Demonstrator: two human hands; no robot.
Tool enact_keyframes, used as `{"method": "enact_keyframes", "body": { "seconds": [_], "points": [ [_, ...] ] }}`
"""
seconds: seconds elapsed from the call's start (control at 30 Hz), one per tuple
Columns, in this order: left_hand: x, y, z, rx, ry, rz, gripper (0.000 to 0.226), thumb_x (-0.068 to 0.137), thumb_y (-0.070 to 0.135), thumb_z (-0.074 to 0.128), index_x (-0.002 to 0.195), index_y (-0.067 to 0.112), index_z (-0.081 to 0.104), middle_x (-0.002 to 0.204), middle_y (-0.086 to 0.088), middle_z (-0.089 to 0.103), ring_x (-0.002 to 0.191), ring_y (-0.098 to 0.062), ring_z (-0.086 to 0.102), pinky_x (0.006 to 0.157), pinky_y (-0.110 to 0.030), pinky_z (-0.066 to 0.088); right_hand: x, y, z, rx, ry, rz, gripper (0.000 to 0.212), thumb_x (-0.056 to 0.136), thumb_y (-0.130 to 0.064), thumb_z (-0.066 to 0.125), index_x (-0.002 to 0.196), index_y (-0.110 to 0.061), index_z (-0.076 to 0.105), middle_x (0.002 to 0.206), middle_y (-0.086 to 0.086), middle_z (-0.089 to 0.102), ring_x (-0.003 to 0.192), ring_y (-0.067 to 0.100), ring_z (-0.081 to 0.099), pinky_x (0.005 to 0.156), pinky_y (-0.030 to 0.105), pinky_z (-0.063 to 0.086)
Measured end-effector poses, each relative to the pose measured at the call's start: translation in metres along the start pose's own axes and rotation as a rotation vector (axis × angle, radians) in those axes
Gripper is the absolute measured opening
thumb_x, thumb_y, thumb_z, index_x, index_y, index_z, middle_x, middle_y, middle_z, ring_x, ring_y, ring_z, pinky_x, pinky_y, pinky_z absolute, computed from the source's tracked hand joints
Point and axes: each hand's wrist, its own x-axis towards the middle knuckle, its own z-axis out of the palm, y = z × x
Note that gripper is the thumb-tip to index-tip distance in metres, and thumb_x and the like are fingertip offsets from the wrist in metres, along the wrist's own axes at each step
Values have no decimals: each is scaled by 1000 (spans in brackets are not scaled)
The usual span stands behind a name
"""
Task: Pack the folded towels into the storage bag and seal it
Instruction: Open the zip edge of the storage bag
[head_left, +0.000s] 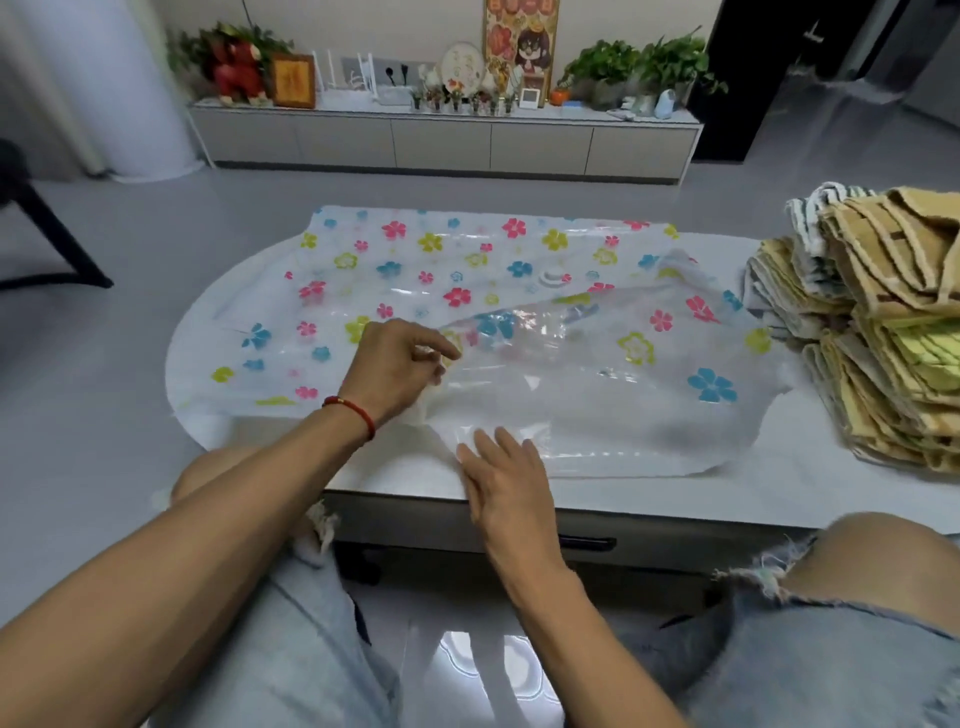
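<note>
On our table (675, 499), left hand (400, 371) pinches the bag (467, 270) open, right hand (506, 480) flat; towels (883, 338) at three o'clock go in next.

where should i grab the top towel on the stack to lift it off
Judging by its pose, take the top towel at its near folded edge, coming from the left, the side facing the storage bag. That edge overhangs the towel stack, leaving room for fingers underneath.
</note>
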Motion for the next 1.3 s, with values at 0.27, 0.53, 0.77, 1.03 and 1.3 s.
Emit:
{"method": "enact_keyframes", "body": {
  "seconds": [0.27,0.53,0.77,1.03,1.3],
  "points": [
    [-40,-15,-12,667,-377,216,44,92,41,58,134,47,48,122,-1,50,99,-23,56,83,-40,52,0,-3,6,124,187,81,9,91,-10,71,94,-11,80,103,7,76,106,36,68,97,51,51],
    [-23,-26,-29,297,18,32,32,88,-4,57,104,14,77,106,-7,76,82,-14,67,93,-29,53,-7,-4,-7,54,22,109,19,99,-21,57,97,-15,75,104,4,69,112,32,61,99,44,44],
    [-34,-18,-47,319,-393,133,36,91,31,60,127,36,60,112,8,61,85,-10,61,84,-27,49,43,-49,-20,152,29,-76,25,102,-27,55,106,-18,78,94,4,76,95,29,68,86,40,48],
    [-19,-28,-57,590,-87,175,33,93,5,50,110,18,74,104,-6,76,99,-27,68,93,-39,52,19,-50,-2,177,75,-61,21,93,-15,68,73,-11,72,69,7,61,71,33,59,64,42,47],
    [-2,-28,-86,166,-196,15,38,88,28,64,125,32,59,112,5,64,82,-13,65,78,-30,57,38,-79,-6,142,81,-55,18,96,-22,59,82,-18,70,71,2,68,72,30,60,70,37,41]
  ]
}}
